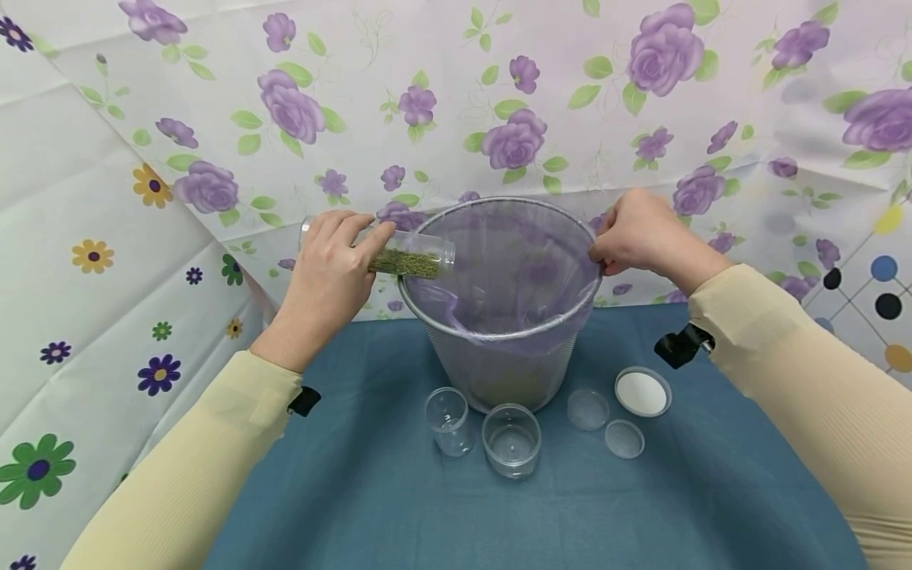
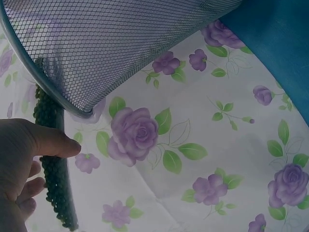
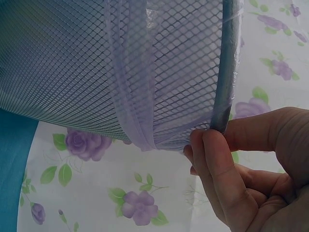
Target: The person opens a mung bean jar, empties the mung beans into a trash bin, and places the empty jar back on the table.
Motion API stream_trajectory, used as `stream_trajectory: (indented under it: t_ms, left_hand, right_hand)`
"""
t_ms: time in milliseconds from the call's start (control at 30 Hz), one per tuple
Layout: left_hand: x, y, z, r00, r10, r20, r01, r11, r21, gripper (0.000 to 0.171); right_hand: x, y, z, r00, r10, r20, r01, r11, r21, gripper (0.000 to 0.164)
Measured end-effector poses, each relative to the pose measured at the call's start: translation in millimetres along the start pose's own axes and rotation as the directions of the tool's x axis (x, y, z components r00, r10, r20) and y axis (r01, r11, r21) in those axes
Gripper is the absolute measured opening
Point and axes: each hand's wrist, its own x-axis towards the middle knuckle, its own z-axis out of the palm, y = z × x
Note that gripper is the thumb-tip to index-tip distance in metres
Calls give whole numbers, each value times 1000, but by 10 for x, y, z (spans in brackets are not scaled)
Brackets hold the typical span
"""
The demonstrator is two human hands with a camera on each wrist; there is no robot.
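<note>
My left hand (image 1: 331, 261) grips a clear plastic jar (image 1: 445, 252) lying nearly level, its mouth over the left rim of a mesh wastebasket (image 1: 499, 380). Small green beans (image 1: 406, 264) lie along the lower side of the jar. In the left wrist view, the thumb presses the jar's side, close beneath the basket's rim. A thin purple bag (image 1: 527, 344) lines the basket and folds over its rim. At the far right side, my right hand (image 1: 641, 233) pinches the rim and bag edge between thumb and fingers (image 3: 219, 159). The basket's bottom is hard to see through the bag.
In front of the basket stand two clear cups, a narrow one (image 1: 449, 423) and a wider one (image 1: 511, 443). Two clear lids (image 1: 587, 409) and a tub with white contents (image 1: 641, 393) sit to their right on the blue cloth (image 1: 442, 522). Flowered sheets hang behind.
</note>
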Motion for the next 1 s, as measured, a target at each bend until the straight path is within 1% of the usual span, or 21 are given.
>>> stream_trajectory:
  t_ms: [333,600,867,1000]
  left_hand:
    - [1,-5,-4,1000,1,-4,-1,1000,-8,51]
    - [8,-8,-17,1000,4,0,-4,1000,-3,53]
    - [32,-13,-26,1000,3,-23,-4,1000,-11,49]
    - [39,-15,-38,1000,5,-21,-5,1000,-7,49]
  right_hand:
    - [5,-6,-1,1000,1,3,-1,1000,-1,19]
    - [2,-12,-3,1000,2,7,-2,1000,-18,19]
    - [6,-10,-4,1000,2,9,-1,1000,-26,19]
    - [6,-9,-4,1000,2,5,-2,1000,-26,19]
